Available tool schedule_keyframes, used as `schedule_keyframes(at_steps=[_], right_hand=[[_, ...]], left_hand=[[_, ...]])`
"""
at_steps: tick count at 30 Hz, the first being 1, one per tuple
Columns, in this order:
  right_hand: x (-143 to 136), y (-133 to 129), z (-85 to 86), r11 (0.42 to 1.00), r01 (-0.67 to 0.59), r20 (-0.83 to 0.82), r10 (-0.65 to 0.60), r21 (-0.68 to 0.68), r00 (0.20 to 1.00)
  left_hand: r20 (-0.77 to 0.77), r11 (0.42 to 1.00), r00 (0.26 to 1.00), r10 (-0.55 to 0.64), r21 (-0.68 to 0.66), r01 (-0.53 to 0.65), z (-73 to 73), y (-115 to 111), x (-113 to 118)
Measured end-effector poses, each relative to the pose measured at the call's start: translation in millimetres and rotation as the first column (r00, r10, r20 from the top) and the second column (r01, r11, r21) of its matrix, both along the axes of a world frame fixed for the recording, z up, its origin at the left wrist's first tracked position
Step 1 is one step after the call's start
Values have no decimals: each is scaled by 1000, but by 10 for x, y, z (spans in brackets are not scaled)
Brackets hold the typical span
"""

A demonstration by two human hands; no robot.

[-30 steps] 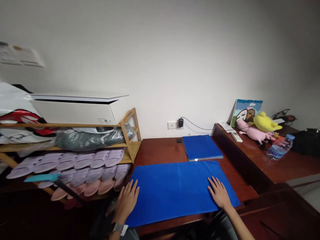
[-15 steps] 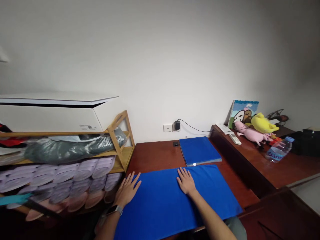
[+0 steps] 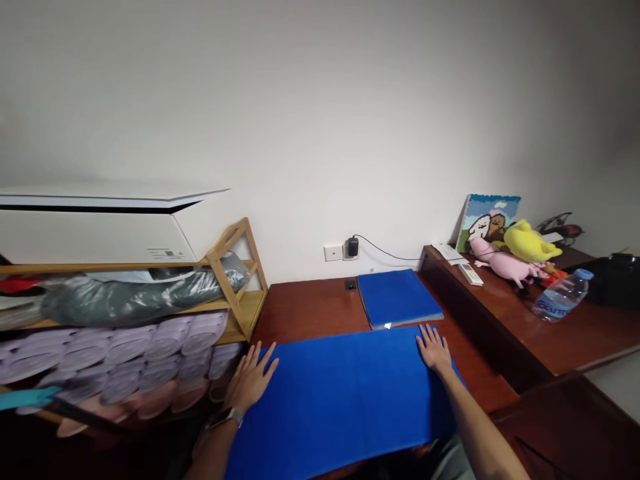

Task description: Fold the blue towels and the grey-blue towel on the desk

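A blue cloth point(image 3: 345, 393) lies spread flat over the near part of the dark red desk point(image 3: 310, 307). My left hand point(image 3: 253, 379), with a watch on its wrist, rests on the cloth's far left corner, fingers spread. At the far right corner my right hand point(image 3: 434, 348) lies flat on the cloth, its fingers apart too. Behind the cloth, close to the wall, sits a folded blue cloth point(image 3: 397, 298) with a pale underside and a small white tag at its front edge.
To the left stands a wooden rack point(image 3: 250, 313) with lilac slippers point(image 3: 200, 331), a plastic-wrapped bundle point(image 3: 135, 297) and a white box point(image 3: 95, 233). A raised side desk point(image 3: 560, 347) on the right bears plush toys point(image 3: 530, 241), a remote point(image 3: 471, 274) and a water bottle point(image 3: 563, 297). A black charger point(image 3: 353, 247) is plugged into the wall.
My right hand has slid right across the cloth, from its middle to its far right corner. My left hand stays at the left corner. The view has shifted slightly.
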State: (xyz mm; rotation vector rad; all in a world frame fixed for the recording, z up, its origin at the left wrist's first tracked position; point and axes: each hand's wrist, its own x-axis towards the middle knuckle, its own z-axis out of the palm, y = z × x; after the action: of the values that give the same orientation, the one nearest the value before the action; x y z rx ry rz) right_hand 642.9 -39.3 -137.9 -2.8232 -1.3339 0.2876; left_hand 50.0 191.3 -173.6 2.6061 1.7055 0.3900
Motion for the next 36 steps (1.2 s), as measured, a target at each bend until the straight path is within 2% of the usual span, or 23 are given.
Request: schedule_keyframes(at_steps=[4, 7, 8, 10, 13, 15, 16, 17, 19, 22, 24, 27, 30, 33, 36], right_hand=[[-45, 27, 166, 1000, 12, -19, -13, -8, 1000], [-293, 158, 332, 998, -12, 59, 8, 63, 998], [-456, 234, 368, 992, -63, 86, 54, 106, 995], [-898, 417, 393, 951, -236, 89, 222, 200, 971], [-1642, 674, 326, 807, -496, -15, 528, 320, 849], [-1967, 756, 252, 751, -565, -82, 623, 341, 778], [-2030, 758, 217, 745, -575, -101, 636, 338, 765], [-2019, 735, 186, 751, -572, -110, 632, 329, 767], [-1781, 620, 135, 790, -537, -102, 585, 294, 805], [-1060, 354, 90, 889, -413, -56, 431, 197, 901], [-524, 181, 72, 956, -266, -17, 270, 123, 963], [66, 9, 31, 997, -62, 13, 61, 46, 998], [285, -48, -32, 999, -23, 21, 22, 27, 1000], [279, -36, -60, 999, -35, 29, 35, -7, 999], [229, 6, -14, 998, -26, 22, 27, -58, 999]], left_hand=[[5, 1000, 1000, -2, 5, 2, 17, -3, 6], [14, 1000, 1000, 2, 20, -2, 7, -7, 21], [19, 1000, 1000, 2, 26, -2, 3, -8, 25], [25, 1000, 1000, -1, 30, 1, -1, -12, 29], [11, 1000, 1000, -3, 12, 3, 9, -21, 25], [1, 1000, 1000, 0, 0, 0, 18, -26, 18], [-3, 1000, 1000, 1, -3, -1, 21, -27, 15], [-5, 1000, 1000, 2, -3, -2, 21, -27, 12], [-8, 1000, 1000, 4, -2, -4, 15, -24, 6], [-8, 1000, 1000, 6, 6, -6, -1, -15, -1], [-4, 1000, 1000, 5, 15, -5, -10, -9, -4], [5, 1000, 1000, 1, 9, -1, -18, -2, -5], [18, 1000, 1000, 11, -21, -11, -19, 13, -10], [39, 998, 999, 19, -68, -17, 1, 45, -35], [57, 990, 998, 16, -138, -8, 42, 81, -73]])
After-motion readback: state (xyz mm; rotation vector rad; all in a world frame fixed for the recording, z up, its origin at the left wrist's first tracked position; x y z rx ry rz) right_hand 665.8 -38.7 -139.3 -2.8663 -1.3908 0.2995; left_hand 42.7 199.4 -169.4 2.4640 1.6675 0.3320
